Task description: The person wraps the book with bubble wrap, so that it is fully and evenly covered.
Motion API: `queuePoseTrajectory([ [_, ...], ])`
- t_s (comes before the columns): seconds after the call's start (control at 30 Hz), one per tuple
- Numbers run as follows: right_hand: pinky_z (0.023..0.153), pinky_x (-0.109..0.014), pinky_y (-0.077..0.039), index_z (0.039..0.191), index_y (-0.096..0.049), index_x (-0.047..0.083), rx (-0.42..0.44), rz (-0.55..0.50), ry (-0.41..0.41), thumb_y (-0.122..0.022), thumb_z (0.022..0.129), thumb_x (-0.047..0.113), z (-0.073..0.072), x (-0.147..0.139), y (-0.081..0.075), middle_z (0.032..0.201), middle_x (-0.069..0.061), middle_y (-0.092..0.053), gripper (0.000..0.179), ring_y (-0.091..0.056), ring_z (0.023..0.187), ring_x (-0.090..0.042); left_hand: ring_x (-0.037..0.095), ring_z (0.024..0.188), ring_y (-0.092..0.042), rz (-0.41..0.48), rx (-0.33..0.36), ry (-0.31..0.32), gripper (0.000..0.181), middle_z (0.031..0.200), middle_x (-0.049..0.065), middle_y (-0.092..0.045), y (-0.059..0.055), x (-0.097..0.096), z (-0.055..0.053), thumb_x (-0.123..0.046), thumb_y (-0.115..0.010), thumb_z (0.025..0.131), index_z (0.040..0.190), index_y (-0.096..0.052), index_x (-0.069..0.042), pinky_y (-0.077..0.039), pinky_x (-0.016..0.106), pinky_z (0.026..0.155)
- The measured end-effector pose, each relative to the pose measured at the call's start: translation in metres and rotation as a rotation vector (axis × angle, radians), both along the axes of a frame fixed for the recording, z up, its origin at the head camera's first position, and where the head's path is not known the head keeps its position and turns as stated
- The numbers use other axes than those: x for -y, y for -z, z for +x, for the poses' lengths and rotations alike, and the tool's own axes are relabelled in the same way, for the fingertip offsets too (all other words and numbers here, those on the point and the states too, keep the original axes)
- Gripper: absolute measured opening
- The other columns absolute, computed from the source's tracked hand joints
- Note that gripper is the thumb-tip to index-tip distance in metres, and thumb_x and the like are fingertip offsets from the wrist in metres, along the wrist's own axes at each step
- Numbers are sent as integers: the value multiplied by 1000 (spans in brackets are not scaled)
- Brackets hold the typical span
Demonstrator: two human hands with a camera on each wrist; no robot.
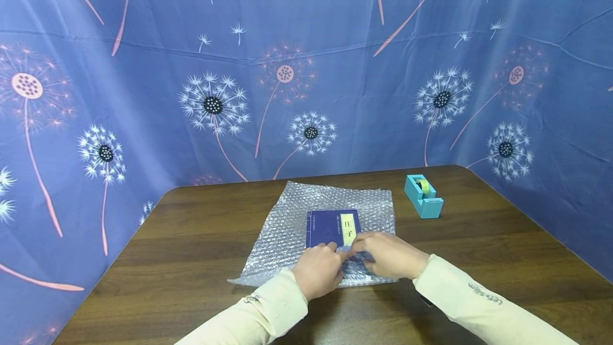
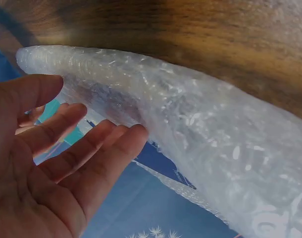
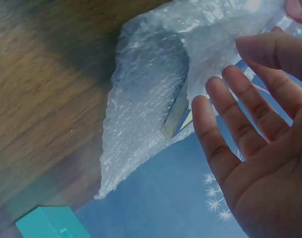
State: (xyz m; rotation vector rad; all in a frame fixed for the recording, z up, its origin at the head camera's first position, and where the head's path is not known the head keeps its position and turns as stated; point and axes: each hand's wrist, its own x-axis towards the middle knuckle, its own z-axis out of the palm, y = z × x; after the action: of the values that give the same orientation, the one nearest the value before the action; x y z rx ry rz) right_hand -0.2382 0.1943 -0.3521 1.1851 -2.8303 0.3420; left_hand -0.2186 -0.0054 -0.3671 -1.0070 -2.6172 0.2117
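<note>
A dark blue book (image 1: 325, 227) with a pale yellow title label lies on a sheet of bubble wrap (image 1: 282, 230) on the table. The near edge of the wrap is folded up over the book's lower part, hiding it. On that fold rests my left hand (image 1: 317, 269), its fingers nearly straight against the plastic in the left wrist view (image 2: 67, 153). Close beside it, my right hand (image 1: 390, 254) touches the fold near the label. The right wrist view shows its fingers (image 3: 250, 114) extended, with the thumb apart from them.
A turquoise tape dispenser (image 1: 428, 204) with a yellow-green roll stands at the back right of the brown wooden table (image 1: 191, 260). Behind the table hangs a blue curtain (image 1: 364, 121) with dandelion prints.
</note>
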Motion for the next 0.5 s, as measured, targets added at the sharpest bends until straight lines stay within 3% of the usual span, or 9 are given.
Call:
queuePoseTrajectory([
  [0.3,93,-51,-54,114,-75,12,135,-85,105,-78,86,7,-5,-2,1,116,-3,-70,29,-66,110,-31,12,70,-63,23,6,-3,43,89,-2,-68,0,-2,-3,-36,-83,82,123,-73,-26,-53,24,60],
  [0.5,99,-62,-47,117,-74,13,108,-146,250,-77,90,12,-7,-6,-5,131,-15,-65,28,-63,116,-39,13,78,-66,-19,81,-3,37,95,-2,-70,-5,-3,-8,-36,-82,83,119,-74,-29,-55,24,67],
])
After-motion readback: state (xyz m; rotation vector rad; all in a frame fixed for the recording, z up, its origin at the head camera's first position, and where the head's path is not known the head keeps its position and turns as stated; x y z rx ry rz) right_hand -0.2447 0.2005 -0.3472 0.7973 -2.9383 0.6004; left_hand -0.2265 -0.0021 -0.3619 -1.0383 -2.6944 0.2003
